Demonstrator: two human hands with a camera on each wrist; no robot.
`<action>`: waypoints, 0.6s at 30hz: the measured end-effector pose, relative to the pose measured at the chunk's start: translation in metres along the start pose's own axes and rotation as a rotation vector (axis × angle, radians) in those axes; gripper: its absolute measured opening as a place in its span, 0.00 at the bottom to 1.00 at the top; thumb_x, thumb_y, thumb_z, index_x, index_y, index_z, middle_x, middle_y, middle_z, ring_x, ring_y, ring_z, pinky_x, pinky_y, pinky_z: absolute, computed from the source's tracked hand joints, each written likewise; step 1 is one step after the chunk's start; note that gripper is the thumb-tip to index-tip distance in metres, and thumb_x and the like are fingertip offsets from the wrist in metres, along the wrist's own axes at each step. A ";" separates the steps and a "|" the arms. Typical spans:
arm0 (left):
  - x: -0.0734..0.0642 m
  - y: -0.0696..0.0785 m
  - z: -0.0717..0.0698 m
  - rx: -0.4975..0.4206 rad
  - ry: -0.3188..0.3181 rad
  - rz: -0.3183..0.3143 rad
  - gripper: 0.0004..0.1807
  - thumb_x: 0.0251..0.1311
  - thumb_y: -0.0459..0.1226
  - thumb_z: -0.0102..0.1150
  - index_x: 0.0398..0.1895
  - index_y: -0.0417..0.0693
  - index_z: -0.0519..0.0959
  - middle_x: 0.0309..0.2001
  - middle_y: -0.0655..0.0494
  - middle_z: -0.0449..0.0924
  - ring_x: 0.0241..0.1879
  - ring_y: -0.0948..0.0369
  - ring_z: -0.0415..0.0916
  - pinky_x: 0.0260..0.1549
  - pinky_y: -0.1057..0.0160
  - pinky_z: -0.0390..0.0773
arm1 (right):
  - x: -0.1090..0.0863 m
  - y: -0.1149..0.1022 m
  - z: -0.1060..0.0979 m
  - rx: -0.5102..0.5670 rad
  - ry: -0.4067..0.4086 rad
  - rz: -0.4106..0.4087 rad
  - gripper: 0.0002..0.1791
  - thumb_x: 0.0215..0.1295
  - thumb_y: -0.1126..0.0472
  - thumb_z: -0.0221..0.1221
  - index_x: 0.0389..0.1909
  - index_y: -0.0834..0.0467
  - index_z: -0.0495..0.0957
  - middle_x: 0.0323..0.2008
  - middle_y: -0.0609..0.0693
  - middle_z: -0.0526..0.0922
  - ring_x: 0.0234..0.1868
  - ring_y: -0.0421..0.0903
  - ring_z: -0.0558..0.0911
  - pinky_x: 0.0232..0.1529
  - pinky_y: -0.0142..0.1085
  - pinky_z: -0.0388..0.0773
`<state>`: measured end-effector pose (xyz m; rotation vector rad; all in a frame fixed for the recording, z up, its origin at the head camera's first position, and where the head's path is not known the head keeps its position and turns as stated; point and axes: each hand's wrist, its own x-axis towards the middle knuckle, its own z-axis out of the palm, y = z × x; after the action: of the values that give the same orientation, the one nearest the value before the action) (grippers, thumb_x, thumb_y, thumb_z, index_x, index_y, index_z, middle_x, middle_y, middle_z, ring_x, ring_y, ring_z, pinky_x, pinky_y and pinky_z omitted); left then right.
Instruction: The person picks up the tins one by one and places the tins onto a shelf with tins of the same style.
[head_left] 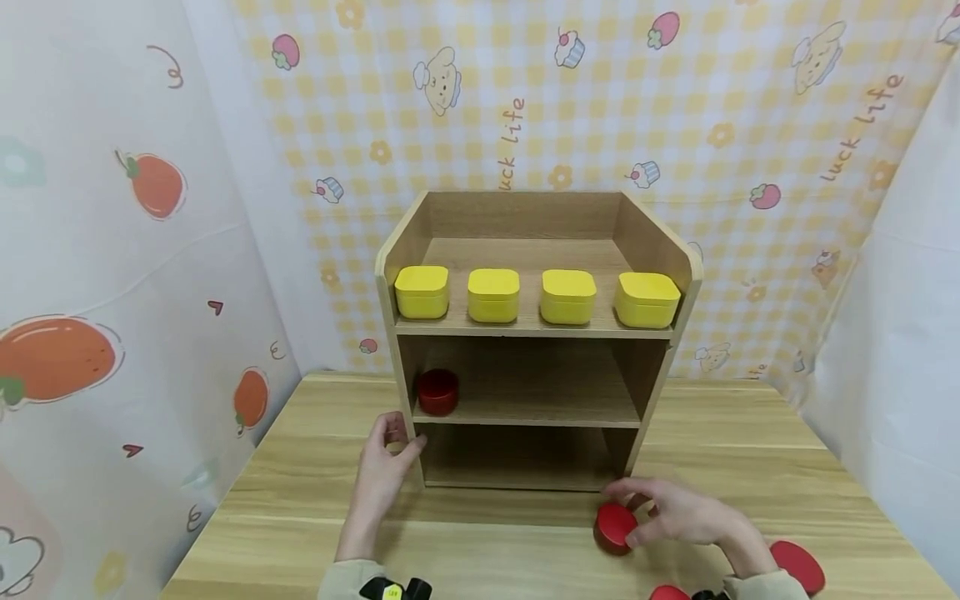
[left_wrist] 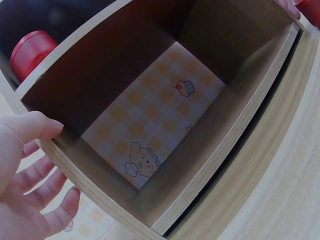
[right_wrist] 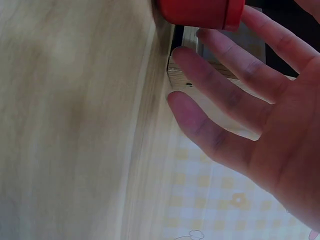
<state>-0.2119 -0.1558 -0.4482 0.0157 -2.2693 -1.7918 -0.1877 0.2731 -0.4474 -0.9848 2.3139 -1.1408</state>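
Observation:
A small wooden shelf stands on the table. My left hand holds its left side panel, the thumb on the front edge and the other fingers outside, as the left wrist view shows. At the shelf's lower right front corner, my right hand has thumb and index finger on either side of a round red lidded box. In the right wrist view that red box is cut off by the top edge, and the other fingers are spread. Another round red box stands at the left of the middle shelf.
Several yellow lidded boxes stand in a row on the top shelf. A red box lies by the right sleeve, and another red thing shows at the bottom edge. Patterned cloth hangs behind the table.

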 end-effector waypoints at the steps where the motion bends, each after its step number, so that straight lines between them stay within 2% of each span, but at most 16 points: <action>1: 0.000 0.001 0.000 -0.001 0.000 0.000 0.21 0.59 0.33 0.66 0.54 0.42 0.70 0.50 0.47 0.73 0.50 0.55 0.69 0.41 0.67 0.75 | 0.000 0.000 0.000 0.003 -0.006 0.012 0.29 0.59 0.61 0.67 0.60 0.63 0.71 0.51 0.52 0.79 0.48 0.49 0.78 0.44 0.41 0.76; 7: -0.002 0.002 0.000 0.005 -0.003 0.007 0.23 0.59 0.34 0.66 0.55 0.42 0.70 0.50 0.48 0.72 0.50 0.56 0.68 0.42 0.67 0.75 | 0.002 0.002 0.003 0.014 -0.021 0.098 0.33 0.55 0.60 0.70 0.62 0.64 0.70 0.49 0.54 0.75 0.45 0.50 0.76 0.42 0.38 0.76; 11: -0.001 0.002 -0.001 0.010 -0.001 0.007 0.22 0.59 0.34 0.66 0.55 0.43 0.70 0.50 0.48 0.72 0.50 0.56 0.68 0.43 0.67 0.75 | 0.003 0.002 0.004 0.007 -0.012 0.134 0.36 0.52 0.60 0.71 0.62 0.63 0.70 0.45 0.53 0.74 0.42 0.47 0.76 0.39 0.35 0.75; 18: -0.001 0.000 0.000 0.016 0.013 0.015 0.21 0.59 0.33 0.67 0.53 0.43 0.70 0.48 0.48 0.72 0.48 0.56 0.69 0.42 0.66 0.76 | 0.003 0.001 0.008 -0.065 0.014 0.122 0.37 0.46 0.62 0.73 0.59 0.64 0.71 0.40 0.46 0.76 0.39 0.41 0.75 0.37 0.35 0.75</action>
<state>-0.2105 -0.1558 -0.4482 0.0131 -2.2692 -1.7604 -0.1853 0.2674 -0.4530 -0.8468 2.4001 -1.0336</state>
